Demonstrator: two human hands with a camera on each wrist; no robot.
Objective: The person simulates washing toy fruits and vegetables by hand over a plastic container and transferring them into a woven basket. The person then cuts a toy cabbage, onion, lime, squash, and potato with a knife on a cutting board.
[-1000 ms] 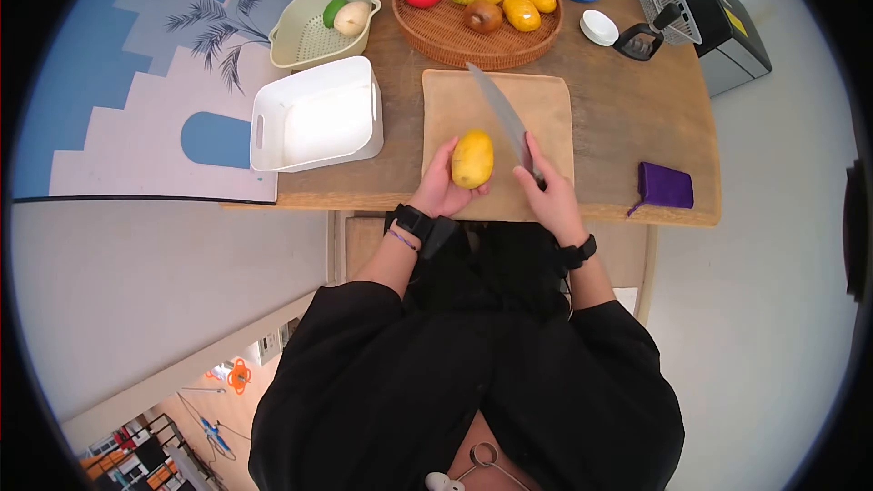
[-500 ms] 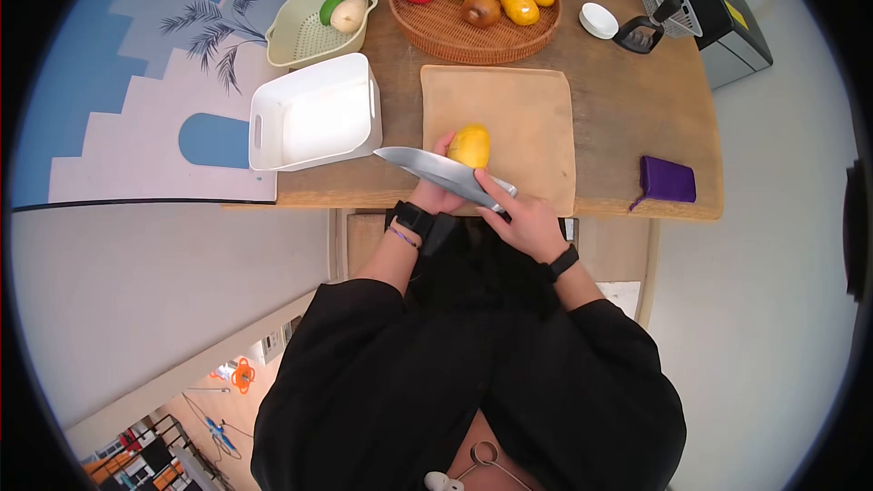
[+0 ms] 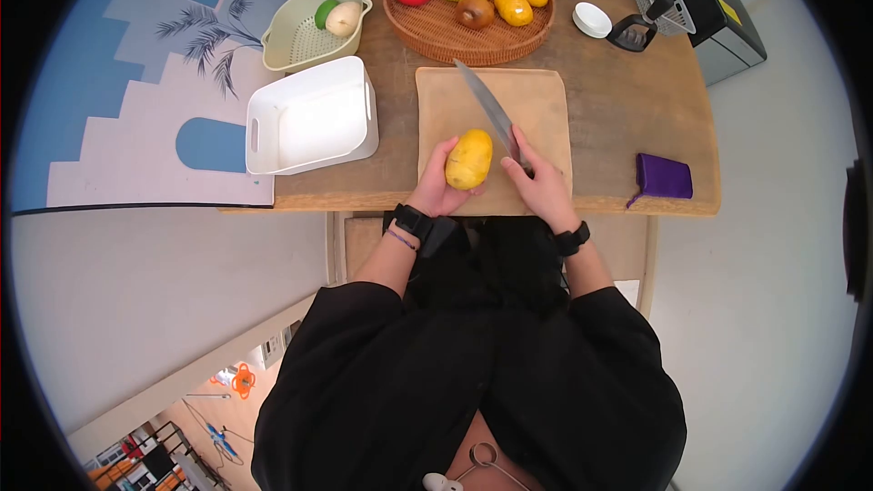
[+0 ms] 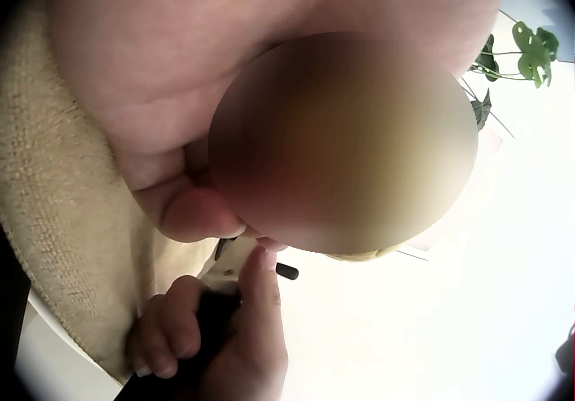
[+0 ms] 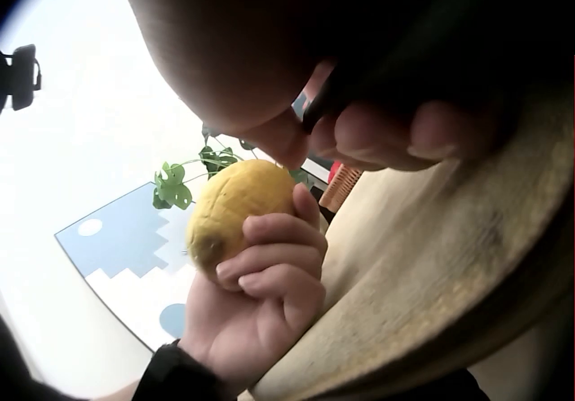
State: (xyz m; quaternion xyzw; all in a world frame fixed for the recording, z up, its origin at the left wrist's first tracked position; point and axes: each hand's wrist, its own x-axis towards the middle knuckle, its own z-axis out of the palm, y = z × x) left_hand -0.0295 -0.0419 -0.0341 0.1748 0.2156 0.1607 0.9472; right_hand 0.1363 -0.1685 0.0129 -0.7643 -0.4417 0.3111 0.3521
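Note:
In the head view my left hand (image 3: 440, 184) grips a yellow oval fruit (image 3: 469, 159) above the near part of the tan cutting mat (image 3: 536, 91). The right wrist view shows several fingers of that hand (image 5: 269, 293) curled round the fruit (image 5: 238, 212), which has a dark spot at its lower end. My right hand (image 3: 544, 187) holds a large knife (image 3: 488, 102) by its handle, right of the fruit, its blade pointing up and left, apart from the fruit. In the left wrist view the right hand (image 4: 243, 329) wraps the dark handle.
A white bin (image 3: 314, 123) and a green colander (image 3: 309, 27) holding two items stand left. Behind the mat is a wicker tray (image 3: 468, 50) of fruit. To the right lie a white bowl (image 3: 592, 20), a black-handled tool (image 3: 634, 35) and a purple pouch (image 3: 664, 176).
Half a second ago the knife lay across in front of the left hand, pointing left; the right hand has since swung it back to the right, tip away. The left hand still grips the fruit.

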